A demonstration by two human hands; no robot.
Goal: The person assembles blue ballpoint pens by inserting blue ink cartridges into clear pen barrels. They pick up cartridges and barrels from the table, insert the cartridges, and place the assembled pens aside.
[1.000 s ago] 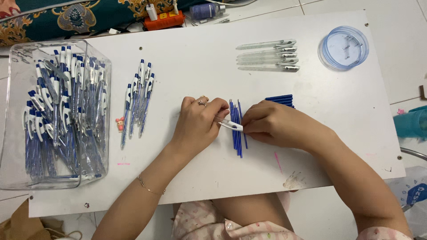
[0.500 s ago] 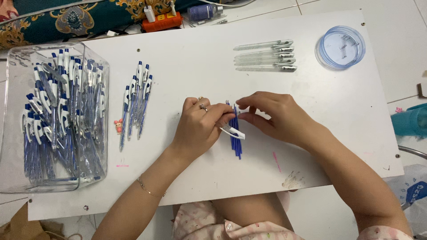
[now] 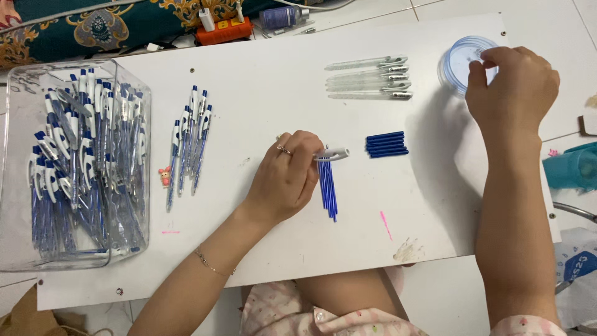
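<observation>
My left hand [image 3: 287,177] rests on the white board and grips a clear pen barrel with a white clip [image 3: 333,154] that lies sideways. Just under it lies a bunch of thin blue ink refills [image 3: 328,190]. My right hand [image 3: 513,90] is at the far right over a round clear lidded container [image 3: 459,62], its fingertips on the rim; I cannot tell whether it holds anything. A stack of short blue grip sleeves [image 3: 387,144] lies between the two hands. Several empty clear barrels [image 3: 370,78] lie in a row at the back.
A clear plastic bin [image 3: 12,186] full of blue and white pens stands at the left. Several finished pens [image 3: 189,140] lie beside it, with a tiny pink figure [image 3: 165,177]. An orange power strip [image 3: 224,30] sits behind the board. A teal object [image 3: 572,167] is at the right edge.
My right hand has left the pen at the middle and reached up and right to the round container. My left hand keeps the barrel. The blue sleeves are now uncovered.
</observation>
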